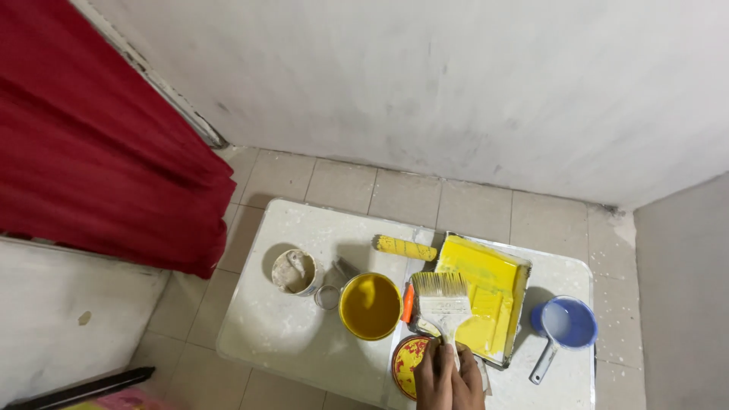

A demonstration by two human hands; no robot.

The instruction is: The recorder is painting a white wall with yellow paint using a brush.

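A wide flat paintbrush [443,304] is held upright at the bottom of the view, its pale bristles fanned over the near edge of the paint tray [522,267]. One hand [448,377] is seen wrapped round the handle, fingers [430,372] clamped on it; whether it is the left or the right cannot be told, and no second hand is clearly made out.

The tray, coated in yellow paint, is set on a paint-spattered white desk [266,326]. A yellow-stained roller [404,247] is laid at the tray's far left corner, touching its rim. Just left of the brush, an open can of yellow paint [370,306] is seen, and its round lid [410,363], yellow and red, is lying just beside the hand. Further left, a small pot smeared with whitish paste [294,272] is stood, with a small metal ring [327,297] between it and the can. On the right, a blue dipper with a white handle [566,325] is rested near the desk's edge.

A red curtain [99,152] is hung at the left, above a tiled floor [410,193].
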